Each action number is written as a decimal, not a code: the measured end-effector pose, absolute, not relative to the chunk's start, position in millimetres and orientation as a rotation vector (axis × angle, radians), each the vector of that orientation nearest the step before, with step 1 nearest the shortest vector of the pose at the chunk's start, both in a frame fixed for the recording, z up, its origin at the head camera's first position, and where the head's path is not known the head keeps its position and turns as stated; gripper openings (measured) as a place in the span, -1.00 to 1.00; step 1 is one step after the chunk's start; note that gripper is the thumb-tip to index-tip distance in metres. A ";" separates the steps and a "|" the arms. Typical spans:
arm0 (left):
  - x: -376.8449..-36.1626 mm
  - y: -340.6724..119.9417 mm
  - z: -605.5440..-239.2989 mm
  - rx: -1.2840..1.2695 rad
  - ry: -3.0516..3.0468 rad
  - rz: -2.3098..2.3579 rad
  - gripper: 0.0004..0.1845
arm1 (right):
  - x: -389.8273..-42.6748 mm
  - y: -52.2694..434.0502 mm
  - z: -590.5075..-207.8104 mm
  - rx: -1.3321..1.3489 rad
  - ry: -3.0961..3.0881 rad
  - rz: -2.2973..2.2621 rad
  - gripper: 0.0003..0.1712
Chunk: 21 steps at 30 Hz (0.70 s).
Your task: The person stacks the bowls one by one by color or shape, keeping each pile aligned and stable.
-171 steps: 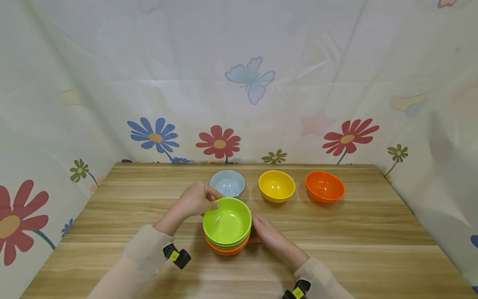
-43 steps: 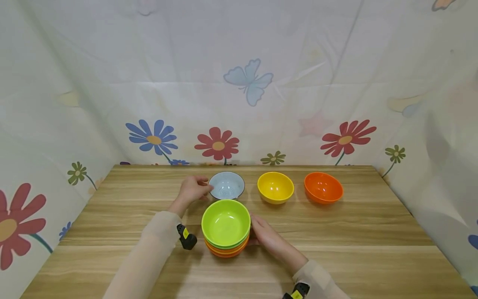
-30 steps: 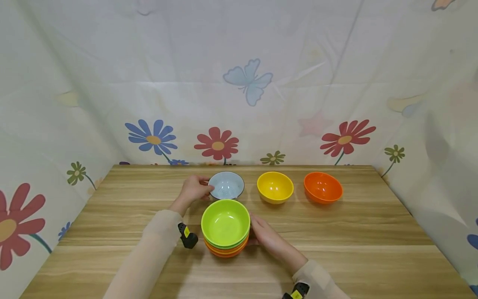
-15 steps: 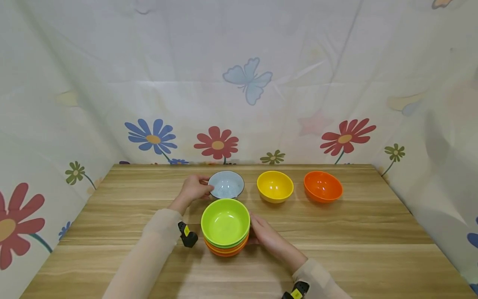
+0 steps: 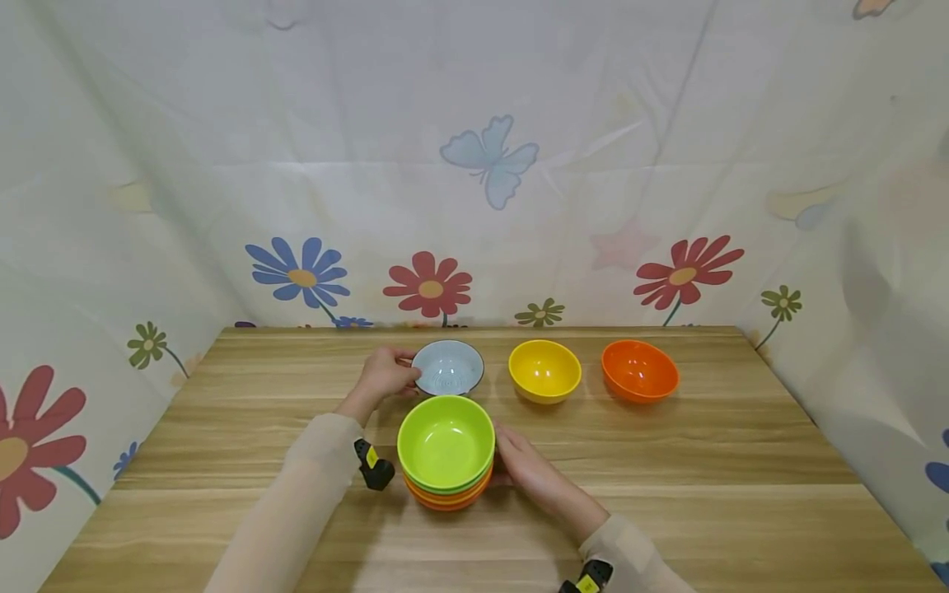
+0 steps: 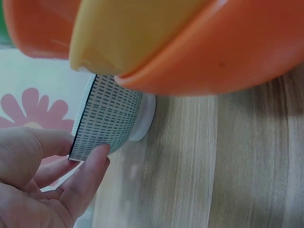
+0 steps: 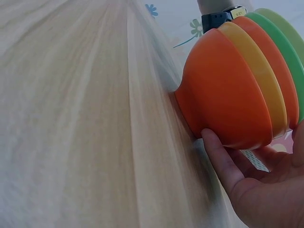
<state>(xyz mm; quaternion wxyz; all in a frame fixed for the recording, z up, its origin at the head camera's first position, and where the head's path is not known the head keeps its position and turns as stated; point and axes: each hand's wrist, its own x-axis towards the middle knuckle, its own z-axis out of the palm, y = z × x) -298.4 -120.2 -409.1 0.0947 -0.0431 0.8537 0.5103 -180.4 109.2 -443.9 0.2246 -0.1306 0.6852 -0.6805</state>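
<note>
A stack of bowls [image 5: 445, 451] stands on the wooden table, light green on top, with green, orange and yellow ones nested beneath. My right hand [image 5: 530, 465] holds the stack's right side; in the right wrist view a fingertip touches the lowest orange bowl [image 7: 221, 90]. Just behind the stack sits a pale blue-grey bowl [image 5: 448, 366] with a dark rim. My left hand [image 5: 385, 375] holds its left side, the thumb at the rim. The left wrist view shows small dashes on the patterned bowl's outer wall [image 6: 107, 114] and fingers against it.
To the right of the blue-grey bowl stand a yellow bowl [image 5: 544, 372] and an orange bowl [image 5: 639, 372], in a row near the table's [image 5: 689, 486] back edge. A flower-printed cloth [image 5: 489, 231] hangs behind and on both sides.
Several seconds ago my left hand was at the light green bowl on top of the stack. It has since moved back to the blue-grey bowl's left side. My right hand has stayed at the stack.
</note>
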 end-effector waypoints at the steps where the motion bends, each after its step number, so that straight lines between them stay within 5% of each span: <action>1: -298.5 -120.3 -409.2 -0.126 2.531 1.513 -0.59 | -180.2 109.1 -443.7 -0.363 1.888 -1.878 -0.33; 21: -297.4 -118.1 -407.0 -0.189 2.496 1.559 -0.62 | -180.7 108.8 -441.5 -0.372 1.885 -1.868 -0.27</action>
